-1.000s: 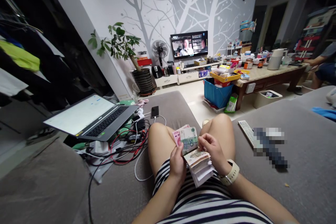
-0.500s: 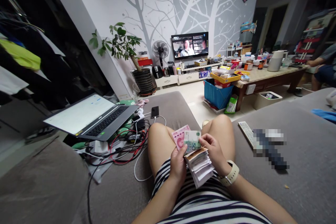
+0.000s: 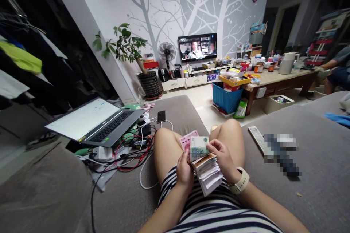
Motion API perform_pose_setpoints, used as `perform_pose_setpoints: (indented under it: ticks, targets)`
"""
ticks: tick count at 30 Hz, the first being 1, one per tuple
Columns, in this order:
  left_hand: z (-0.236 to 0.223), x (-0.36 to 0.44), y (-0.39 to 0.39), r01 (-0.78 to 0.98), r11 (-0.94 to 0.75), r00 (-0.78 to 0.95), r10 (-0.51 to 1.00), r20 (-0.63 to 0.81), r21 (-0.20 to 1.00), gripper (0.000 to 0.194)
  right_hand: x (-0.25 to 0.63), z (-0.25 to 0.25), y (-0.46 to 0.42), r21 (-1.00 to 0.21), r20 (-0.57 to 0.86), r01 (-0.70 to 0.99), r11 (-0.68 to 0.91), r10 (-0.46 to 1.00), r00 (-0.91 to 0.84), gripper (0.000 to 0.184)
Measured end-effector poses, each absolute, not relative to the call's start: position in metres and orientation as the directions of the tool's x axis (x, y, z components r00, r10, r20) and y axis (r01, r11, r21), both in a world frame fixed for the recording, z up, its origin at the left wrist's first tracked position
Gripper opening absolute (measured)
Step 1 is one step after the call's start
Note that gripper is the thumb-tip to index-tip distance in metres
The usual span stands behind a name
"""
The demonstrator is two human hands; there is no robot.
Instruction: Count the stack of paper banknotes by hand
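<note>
Over my lap, my left hand is closed round the left side of some paper money. A pink banknote marked 100 sticks out above its thumb. In front of it a green banknote marked 50 stands upright. My right hand, with a pale watch on its wrist, pinches the green note's right edge between thumb and fingers. Below, between both hands, fans a thick wad of paper, brown on top and whitish along its layered edges. Which fingers support the wad is partly hidden.
Left on the grey sofa lie an open laptop, tangled cables and a phone. To the right is a white remote control beside blurred-out items. A cluttered table stands ahead; a person sits far right.
The green banknote has shifted slightly left, and more of its lower left part shows. My left thumb has moved a little left, off its face. My right hand keeps its pinch.
</note>
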State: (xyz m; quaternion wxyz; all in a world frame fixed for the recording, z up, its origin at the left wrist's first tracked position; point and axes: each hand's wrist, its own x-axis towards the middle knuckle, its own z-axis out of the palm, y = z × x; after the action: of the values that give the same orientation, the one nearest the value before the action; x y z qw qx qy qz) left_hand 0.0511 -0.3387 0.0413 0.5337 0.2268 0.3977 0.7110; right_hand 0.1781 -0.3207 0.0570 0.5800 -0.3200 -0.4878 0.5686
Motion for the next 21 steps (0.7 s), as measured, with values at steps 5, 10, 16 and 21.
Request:
perform_pose_setpoints:
  ticks: [5, 10, 16, 21]
  targets:
    - [0.0452, 0.0518, -0.3416, -0.570, -0.085, -0.289, 0.952, -0.102, 0.817, 0.031, 0.1768, 0.0586, -0.3230, -0.920, 0.183, -0.379, 0.104, 0.967, -0.178, 0.035]
    - [0.0479, 0.0528, -0.3439, -0.602, -0.065, -0.219, 0.972, -0.086, 0.796, 0.030, 0.1779, 0.0594, -0.3226, -0.928, 0.213, -0.340, 0.150, 0.965, -0.155, 0.035]
    - [0.0478, 0.0520, -0.3463, -0.610, -0.030, -0.144, 0.987, -0.074, 0.792, 0.035, 0.1791, 0.0562, -0.3174, -0.921, 0.228, -0.342, 0.184, 0.970, -0.090, 0.033]
    - [0.0493, 0.0531, -0.3480, -0.588, 0.005, -0.125, 0.987, -0.097, 0.809, 0.030, 0.1798, 0.0559, -0.3179, -0.932, 0.221, -0.324, 0.165, 0.965, -0.143, 0.033]
